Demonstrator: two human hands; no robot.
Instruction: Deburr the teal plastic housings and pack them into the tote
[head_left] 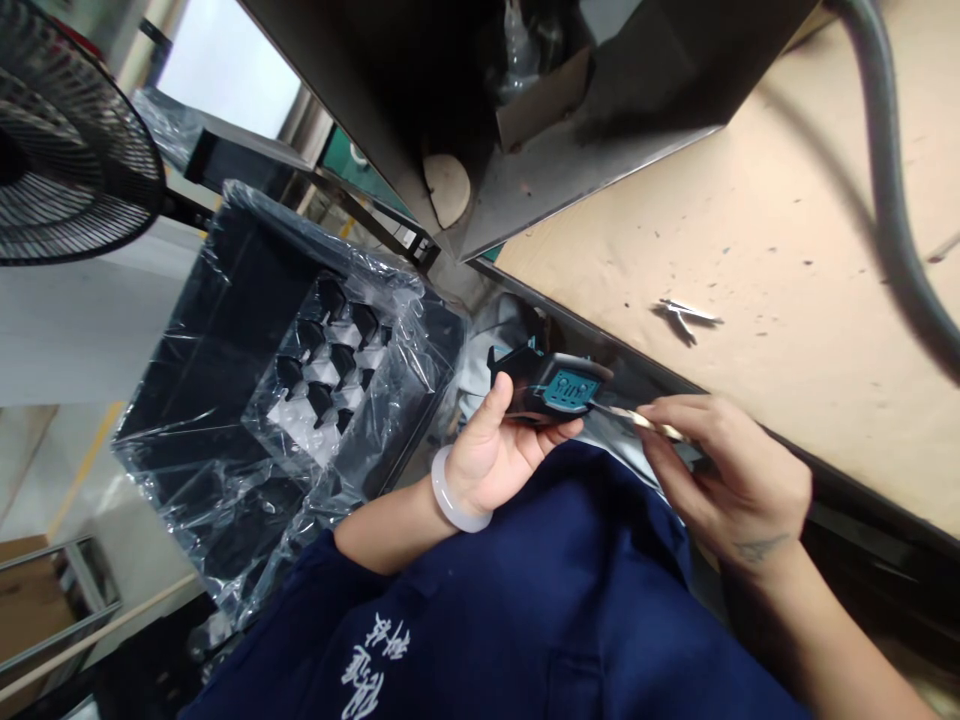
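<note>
A black plastic housing (521,397) with a teal panel at one end is held by my left hand (491,455), thumb on one side and fingers curled beneath. My right hand (727,480) pinches a thin tool with a pale handle (664,427). The tool's slim tip points at the teal panel's edge and appears to touch it; blur hides the exact contact. Small nippers (686,314) lie on the tan tabletop (600,250), beyond my right hand.
To the left stands a bin (217,330) lined with clear plastic, with several black parts (330,370) inside. A fan (67,150) is at the upper left. A dark metal box (600,170) sits on the table, and a grey hose (892,190) curves down the right side.
</note>
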